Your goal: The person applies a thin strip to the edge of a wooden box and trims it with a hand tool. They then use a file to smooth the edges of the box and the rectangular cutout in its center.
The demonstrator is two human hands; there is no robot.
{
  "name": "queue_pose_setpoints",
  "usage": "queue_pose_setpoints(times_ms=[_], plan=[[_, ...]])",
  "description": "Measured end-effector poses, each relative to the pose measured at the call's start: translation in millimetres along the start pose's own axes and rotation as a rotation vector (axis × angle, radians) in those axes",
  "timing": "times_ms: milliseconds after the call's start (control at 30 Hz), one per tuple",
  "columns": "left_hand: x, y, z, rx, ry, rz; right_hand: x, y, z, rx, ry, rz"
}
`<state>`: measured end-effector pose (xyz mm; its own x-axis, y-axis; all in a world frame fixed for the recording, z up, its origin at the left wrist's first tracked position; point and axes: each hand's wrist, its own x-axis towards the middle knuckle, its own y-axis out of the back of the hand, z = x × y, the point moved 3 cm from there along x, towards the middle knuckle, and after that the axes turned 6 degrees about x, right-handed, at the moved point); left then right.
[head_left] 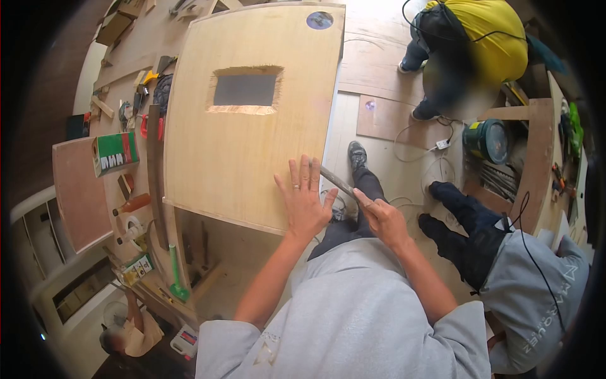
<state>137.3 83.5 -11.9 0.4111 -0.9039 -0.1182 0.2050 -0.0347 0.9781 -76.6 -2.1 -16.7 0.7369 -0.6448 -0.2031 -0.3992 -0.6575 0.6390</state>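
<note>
A pale wooden panel (246,158) lies in front of me, with a rough-edged rectangular opening (245,90) cut through it and a round sticker (320,20) at its far right corner. My left hand (305,202) rests flat on the near right part of the panel, fingers spread, a ring on one of them. In my right hand (384,218) is a long dark metal file (337,181), gripped at its near end. The file slants up and left to the panel's right edge, its far end close to my left fingertips.
To the left, a bench holds a green and red box (115,153), a brown bottle (132,204) and several tools. Co-workers are at the right, one in a yellow shirt (495,31), one in grey (533,297). Cables (404,136) and a dark bucket (486,141) lie at right.
</note>
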Motion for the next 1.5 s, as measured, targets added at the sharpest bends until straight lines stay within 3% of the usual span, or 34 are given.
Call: queue_pose_setpoints(times_ms=[67, 233, 333, 400, 533, 633, 867, 933, 1033, 1167, 1267, 1333, 1500], plan=[[6, -2, -3, -0.004, -0.002, 0.021, 8, 0, 1, -0.007, 0.014, 0.014], [128, -2, -49, 0.094, 0.046, 0.156, 152, 6, 5, -0.032, 0.129, 0.131], [169, 8, -59, 0.111, 0.074, 0.152, 185, 16, -8, -0.010, 0.147, 0.144], [157, 15, -52, 0.081, 0.069, 0.098, 180, 16, -3, -0.032, 0.135, 0.111], [67, 2, -10, 0.028, 0.031, 0.018, 77, 24, 20, 0.037, 0.098, -0.007], [43, -5, 9, -0.017, 0.013, -0.044, 38, 25, 22, -0.015, 0.013, -0.078], [203, 11, -32, 0.142, 0.030, 0.113, 201, 41, 24, -0.067, 0.148, 0.116], [221, 16, -33, 0.133, 0.031, 0.123, 222, 47, 21, -0.055, 0.146, 0.119], [212, 20, -27, 0.062, 0.042, 0.065, 206, 55, 23, -0.022, 0.148, 0.081], [111, 11, 8, 0.027, 0.068, -0.063, 104, 61, 27, 0.008, 0.065, -0.093], [87, 10, 21, -0.013, 0.093, -0.134, 96, 63, 27, 0.011, 0.057, -0.100], [119, 12, 14, -0.016, 0.104, -0.048, 119, 62, 31, 0.016, 0.097, -0.068], [257, 25, -39, 0.112, 0.113, 0.103, 276, 70, 20, -0.025, 0.178, 0.079]])
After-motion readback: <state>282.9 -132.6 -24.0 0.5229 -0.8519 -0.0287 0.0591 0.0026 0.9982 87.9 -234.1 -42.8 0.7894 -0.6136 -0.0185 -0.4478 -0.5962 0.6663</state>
